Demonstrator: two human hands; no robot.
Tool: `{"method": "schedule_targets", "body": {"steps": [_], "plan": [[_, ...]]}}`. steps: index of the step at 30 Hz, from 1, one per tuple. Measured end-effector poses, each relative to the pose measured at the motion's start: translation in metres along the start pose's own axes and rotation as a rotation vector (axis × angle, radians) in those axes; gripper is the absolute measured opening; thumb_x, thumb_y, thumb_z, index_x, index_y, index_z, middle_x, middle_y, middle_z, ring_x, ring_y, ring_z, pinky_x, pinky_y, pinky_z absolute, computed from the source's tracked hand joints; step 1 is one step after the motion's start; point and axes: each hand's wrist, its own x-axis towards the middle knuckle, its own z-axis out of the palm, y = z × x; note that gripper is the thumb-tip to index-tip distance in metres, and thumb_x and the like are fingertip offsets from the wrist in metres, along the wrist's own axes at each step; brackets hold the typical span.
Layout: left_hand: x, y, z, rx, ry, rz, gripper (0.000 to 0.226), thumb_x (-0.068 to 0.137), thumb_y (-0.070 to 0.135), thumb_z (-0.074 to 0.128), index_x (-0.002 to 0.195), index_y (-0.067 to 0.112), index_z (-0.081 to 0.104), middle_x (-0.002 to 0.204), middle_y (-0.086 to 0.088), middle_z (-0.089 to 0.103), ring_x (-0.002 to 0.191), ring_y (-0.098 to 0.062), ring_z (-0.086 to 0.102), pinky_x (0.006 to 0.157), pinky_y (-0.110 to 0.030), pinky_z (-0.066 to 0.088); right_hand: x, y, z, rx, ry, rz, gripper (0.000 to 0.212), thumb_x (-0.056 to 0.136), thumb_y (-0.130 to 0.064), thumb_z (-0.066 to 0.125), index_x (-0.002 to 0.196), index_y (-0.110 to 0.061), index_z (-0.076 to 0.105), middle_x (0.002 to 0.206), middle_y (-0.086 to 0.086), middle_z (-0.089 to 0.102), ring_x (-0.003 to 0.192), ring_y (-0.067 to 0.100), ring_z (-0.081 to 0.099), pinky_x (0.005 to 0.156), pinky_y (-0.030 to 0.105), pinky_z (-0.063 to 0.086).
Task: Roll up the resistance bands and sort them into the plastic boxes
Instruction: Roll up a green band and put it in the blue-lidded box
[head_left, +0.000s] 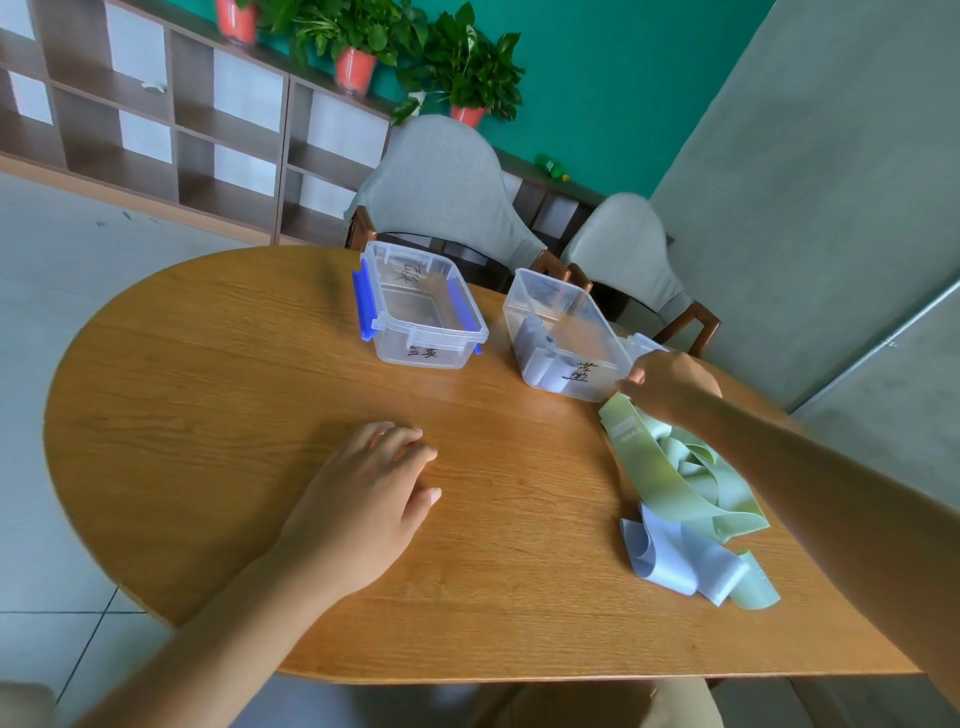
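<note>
One green band (675, 478) trailing from right hand (667, 384) toward viewer

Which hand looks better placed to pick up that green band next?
The right hand, I'd say. It is already at the near end of the green band, apparently pinching it beside the box holding blue bands. The left hand rests flat on the table, well away.

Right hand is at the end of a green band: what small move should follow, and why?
Probably draw the green band out of the pile toward the bare table to roll it. The right hand pinches its end beside the right box; the band lies unrolled, tangled with a blue band. The left hand rests flat.
</note>
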Motion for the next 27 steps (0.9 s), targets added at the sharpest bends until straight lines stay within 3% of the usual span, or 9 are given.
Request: {"method": "schedule_targets", "body": {"steps": [5, 9, 13, 19, 27], "plan": [[0.0, -0.001, 0.0, -0.004, -0.009, 0.004, 0.042, 0.096, 0.048, 0.052, 0.131, 0.026, 0.061, 0.142, 0.009, 0.053, 0.137, -0.018, 0.041, 0.112, -0.039, 0.041, -0.002, 0.001, 0.014, 0.232, -0.041, 0.044, 0.024, 0.093, -0.037, 0.069, 0.113, -0.024, 0.072, 0.109, 0.002, 0.07, 0.087, 0.016, 0.065, 0.052, 0.014, 0.04], [0.0, -0.001, 0.0, -0.018, -0.003, 0.003, 0.042, 0.096, 0.048, 0.052, 0.132, 0.027, 0.06, 0.143, 0.011, 0.052, 0.138, -0.016, 0.04, 0.113, -0.037, 0.04, -0.001, 0.001, 0.019, 0.314, 0.026, 0.088, 0.014, 0.094, -0.027, 0.069, 0.107, -0.021, 0.072, 0.106, 0.001, 0.07, 0.075, 0.009, 0.061, 0.047, 0.012, 0.037], [0.0, -0.003, 0.001, -0.035, -0.006, 0.005, 0.042, 0.097, 0.048, 0.052, 0.133, 0.027, 0.06, 0.144, 0.011, 0.051, 0.139, -0.015, 0.038, 0.114, -0.037, 0.038, -0.012, 0.007, 0.01, 0.392, 0.153, 0.051, 0.015, 0.098, -0.025, 0.062, 0.105, -0.018, 0.073, 0.102, 0.002, 0.069, 0.073, 0.012, 0.061, 0.047, 0.018, 0.04], [0.0, -0.003, 0.0, -0.043, -0.001, 0.009, 0.042, 0.097, 0.046, 0.054, 0.134, 0.027, 0.06, 0.144, 0.011, 0.052, 0.139, -0.015, 0.039, 0.114, -0.036, 0.037, -0.042, 0.028, -0.013, 0.708, 0.384, 0.085, 0.011, 0.096, -0.017, 0.062, 0.095, -0.014, 0.073, 0.092, -0.001, 0.064, 0.083, 0.018, 0.059, 0.062, 0.016, 0.038], [0.0, 0.0, -0.003, -0.073, 0.01, -0.003, 0.041, 0.097, 0.045, 0.057, 0.134, 0.027, 0.061, 0.143, 0.012, 0.051, 0.138, -0.013, 0.037, 0.114, -0.034, 0.034, -0.064, 0.048, -0.056, 0.908, 0.545, 0.15, 0.009, 0.095, -0.026, 0.063, 0.093, -0.019, 0.068, 0.092, 0.003, 0.067, 0.082, 0.023, 0.061, 0.074, 0.029, 0.046]]}}
